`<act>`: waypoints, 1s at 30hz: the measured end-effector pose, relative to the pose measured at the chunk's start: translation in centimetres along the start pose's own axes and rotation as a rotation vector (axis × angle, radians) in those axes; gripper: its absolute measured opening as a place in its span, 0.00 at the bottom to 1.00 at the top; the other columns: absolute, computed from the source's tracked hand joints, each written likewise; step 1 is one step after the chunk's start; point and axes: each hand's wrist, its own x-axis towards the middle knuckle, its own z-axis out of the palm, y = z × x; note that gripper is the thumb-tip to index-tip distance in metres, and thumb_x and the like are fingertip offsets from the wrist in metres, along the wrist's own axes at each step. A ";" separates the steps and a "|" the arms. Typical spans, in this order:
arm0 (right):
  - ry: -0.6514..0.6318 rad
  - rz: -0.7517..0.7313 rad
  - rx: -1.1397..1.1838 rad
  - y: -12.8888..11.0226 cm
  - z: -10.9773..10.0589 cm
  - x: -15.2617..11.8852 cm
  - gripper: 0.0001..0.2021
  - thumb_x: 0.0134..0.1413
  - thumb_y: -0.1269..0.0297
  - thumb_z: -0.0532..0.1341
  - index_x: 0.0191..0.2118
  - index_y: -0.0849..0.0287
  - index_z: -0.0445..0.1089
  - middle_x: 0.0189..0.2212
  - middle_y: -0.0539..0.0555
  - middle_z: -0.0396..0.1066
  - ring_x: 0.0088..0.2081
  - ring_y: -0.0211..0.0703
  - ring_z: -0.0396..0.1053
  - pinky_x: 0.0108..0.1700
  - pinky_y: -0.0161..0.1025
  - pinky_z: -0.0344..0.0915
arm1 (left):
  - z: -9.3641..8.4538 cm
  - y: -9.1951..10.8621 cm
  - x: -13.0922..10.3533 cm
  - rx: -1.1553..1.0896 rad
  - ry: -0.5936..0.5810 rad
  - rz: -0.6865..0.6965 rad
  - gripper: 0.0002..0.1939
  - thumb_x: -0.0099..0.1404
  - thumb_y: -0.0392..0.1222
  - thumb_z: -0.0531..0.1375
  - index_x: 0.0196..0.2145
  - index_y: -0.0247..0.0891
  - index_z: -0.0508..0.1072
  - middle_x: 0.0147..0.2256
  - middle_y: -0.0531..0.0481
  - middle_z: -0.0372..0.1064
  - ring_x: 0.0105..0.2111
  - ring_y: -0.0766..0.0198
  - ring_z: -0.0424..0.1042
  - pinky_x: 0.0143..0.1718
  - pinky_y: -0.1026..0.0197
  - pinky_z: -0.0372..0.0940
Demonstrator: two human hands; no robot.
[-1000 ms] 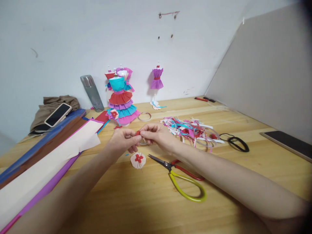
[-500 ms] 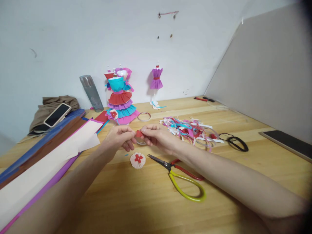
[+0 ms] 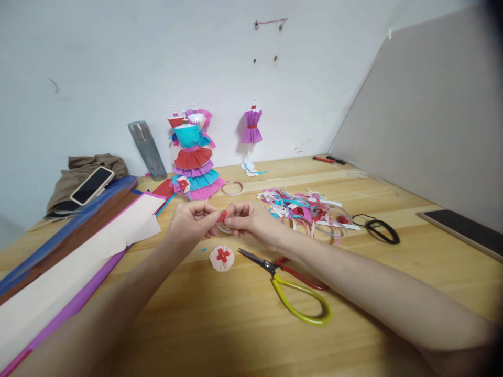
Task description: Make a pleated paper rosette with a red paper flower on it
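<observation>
A small red piece of paper (image 3: 222,215) is pinched between my two hands above the table. My left hand (image 3: 192,220) grips its left side with thumb and fingers closed. On its right side, my right hand (image 3: 251,220) holds it between thumb and forefinger. Partly hidden behind the fingers is a roll of tape (image 3: 225,228). Just below the hands lies a round, pleated cream paper rosette (image 3: 215,257) with a red flower shape in its middle. Scissors (image 3: 271,267) with one red and one yellow-green handle rest beside it, under my right forearm.
Colourful paper dresses on stands (image 3: 192,157) and a purple dress (image 3: 252,125) stand by the wall. Paper scraps (image 3: 302,207) are heaped right of centre. Paper sheets (image 3: 98,246), a phone (image 3: 93,186) and a bottle (image 3: 148,151) lie left; another phone (image 3: 467,230) lies right.
My left fingers have curled in and closed on the red paper's left side, and its visible part looks smaller and turned. The other things have stayed put.
</observation>
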 end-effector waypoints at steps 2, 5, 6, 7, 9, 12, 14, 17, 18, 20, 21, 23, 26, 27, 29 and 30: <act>0.008 0.011 0.005 0.0 0.0 0.1 0.11 0.35 0.63 0.69 0.27 0.61 0.70 0.16 0.45 0.66 0.19 0.30 0.59 0.23 0.31 0.53 | -0.1 -0.1 0.0 -0.028 -0.024 -0.004 0.09 0.52 0.43 0.65 0.23 0.35 0.71 0.16 0.53 0.69 0.17 0.68 0.68 0.21 0.66 0.65; 0.005 0.020 0.015 0.0 -0.1 0.1 0.10 0.35 0.64 0.68 0.27 0.61 0.70 0.16 0.45 0.66 0.19 0.30 0.60 0.24 0.30 0.54 | -0.3 -0.3 0.2 -0.078 -0.070 -0.036 0.11 0.51 0.45 0.66 0.23 0.35 0.71 0.17 0.52 0.70 0.17 0.68 0.68 0.21 0.66 0.65; 0.000 0.019 0.014 0.0 -0.2 0.1 0.10 0.36 0.65 0.68 0.27 0.61 0.70 0.16 0.45 0.66 0.19 0.30 0.60 0.24 0.30 0.53 | -0.4 -0.4 0.2 -0.093 -0.091 -0.052 0.12 0.50 0.46 0.67 0.23 0.34 0.71 0.17 0.51 0.70 0.18 0.68 0.68 0.21 0.66 0.65; -0.006 0.018 0.010 0.0 -0.2 0.1 0.09 0.36 0.65 0.68 0.26 0.61 0.70 0.16 0.45 0.66 0.19 0.30 0.60 0.23 0.30 0.53 | -0.4 -0.5 0.3 -0.108 -0.113 -0.069 0.14 0.50 0.48 0.67 0.22 0.34 0.71 0.17 0.51 0.70 0.18 0.68 0.69 0.21 0.67 0.65; -0.014 0.020 0.001 0.0 -0.3 0.0 0.09 0.36 0.64 0.68 0.25 0.61 0.70 0.16 0.45 0.66 0.19 0.30 0.60 0.23 0.30 0.52 | -0.6 -0.6 0.5 -0.147 -0.157 -0.099 0.18 0.50 0.53 0.66 0.22 0.33 0.71 0.17 0.49 0.70 0.18 0.68 0.69 0.21 0.67 0.64; -0.018 0.029 -0.007 -0.1 -0.3 0.0 0.08 0.36 0.64 0.67 0.24 0.61 0.70 0.16 0.45 0.65 0.18 0.29 0.59 0.22 0.30 0.50 | -0.8 -0.8 0.7 -0.177 -0.190 -0.115 0.22 0.51 0.58 0.65 0.22 0.33 0.72 0.19 0.48 0.70 0.18 0.67 0.69 0.19 0.67 0.63; -0.026 0.031 -0.015 -0.2 -0.4 0.0 0.08 0.36 0.64 0.67 0.24 0.61 0.70 0.16 0.45 0.65 0.18 0.29 0.59 0.22 0.31 0.51 | -0.9 -0.8 0.7 -0.138 -0.189 -0.108 0.21 0.50 0.56 0.67 0.22 0.33 0.71 0.18 0.48 0.70 0.18 0.68 0.69 0.20 0.66 0.63; -0.042 0.039 -0.009 -0.2 -0.4 0.0 0.07 0.36 0.64 0.67 0.24 0.62 0.71 0.16 0.45 0.65 0.18 0.29 0.59 0.22 0.31 0.51 | -0.8 -0.8 0.7 -0.086 -0.182 -0.098 0.16 0.49 0.50 0.68 0.21 0.34 0.70 0.17 0.50 0.70 0.18 0.69 0.68 0.22 0.66 0.64; -0.048 0.042 0.006 -0.2 -0.5 0.0 0.07 0.36 0.64 0.67 0.24 0.62 0.71 0.16 0.45 0.65 0.19 0.29 0.59 0.22 0.31 0.51 | -0.8 -0.8 0.7 -0.087 -0.177 -0.096 0.15 0.49 0.49 0.68 0.20 0.34 0.70 0.18 0.50 0.70 0.18 0.69 0.68 0.22 0.66 0.64; -0.062 0.049 0.042 -0.1 -0.6 0.1 0.07 0.38 0.64 0.66 0.24 0.62 0.71 0.17 0.47 0.67 0.19 0.30 0.59 0.22 0.31 0.52 | -0.8 -0.8 0.8 -0.095 -0.173 -0.095 0.15 0.49 0.48 0.67 0.20 0.34 0.70 0.17 0.50 0.70 0.18 0.69 0.68 0.21 0.67 0.63; -0.066 0.053 0.058 -0.1 -0.7 0.2 0.07 0.39 0.63 0.65 0.24 0.62 0.71 0.18 0.48 0.67 0.19 0.30 0.60 0.22 0.31 0.52 | -0.9 -0.8 0.8 -0.094 -0.171 -0.095 0.15 0.50 0.48 0.67 0.20 0.34 0.70 0.17 0.50 0.69 0.18 0.69 0.68 0.21 0.67 0.63; -0.066 0.061 0.085 0.1 -0.8 0.3 0.07 0.42 0.63 0.64 0.24 0.62 0.71 0.19 0.49 0.69 0.19 0.32 0.61 0.22 0.32 0.53 | -0.9 -0.8 0.8 -0.086 -0.162 -0.092 0.14 0.50 0.48 0.67 0.20 0.34 0.71 0.17 0.50 0.69 0.18 0.69 0.68 0.21 0.67 0.63; -0.062 0.060 0.115 0.2 -0.9 0.4 0.10 0.47 0.60 0.62 0.25 0.62 0.71 0.21 0.51 0.70 0.19 0.33 0.62 0.21 0.33 0.53 | -0.9 -0.7 0.7 -0.075 -0.153 -0.082 0.13 0.50 0.46 0.66 0.20 0.34 0.71 0.17 0.50 0.69 0.18 0.69 0.68 0.22 0.67 0.64; -0.060 0.057 0.119 0.1 -0.9 0.3 0.11 0.47 0.58 0.62 0.26 0.62 0.71 0.21 0.51 0.70 0.19 0.33 0.62 0.21 0.33 0.52 | -0.9 -0.6 0.7 -0.075 -0.148 -0.082 0.12 0.51 0.45 0.65 0.20 0.35 0.71 0.17 0.50 0.69 0.17 0.69 0.67 0.22 0.67 0.64; -0.063 0.045 0.091 0.1 -0.8 0.2 0.13 0.47 0.55 0.63 0.25 0.62 0.71 0.20 0.50 0.68 0.19 0.32 0.62 0.21 0.32 0.51 | -0.8 -0.5 0.6 -0.067 -0.137 -0.084 0.11 0.52 0.44 0.64 0.20 0.35 0.70 0.16 0.51 0.69 0.17 0.70 0.67 0.21 0.67 0.64; -0.062 0.038 0.060 0.0 -0.7 0.2 0.13 0.45 0.55 0.64 0.24 0.62 0.70 0.19 0.49 0.67 0.19 0.32 0.61 0.22 0.32 0.51 | -0.7 -0.4 0.6 -0.058 -0.127 -0.085 0.11 0.53 0.43 0.64 0.19 0.35 0.70 0.16 0.51 0.69 0.17 0.70 0.67 0.21 0.67 0.64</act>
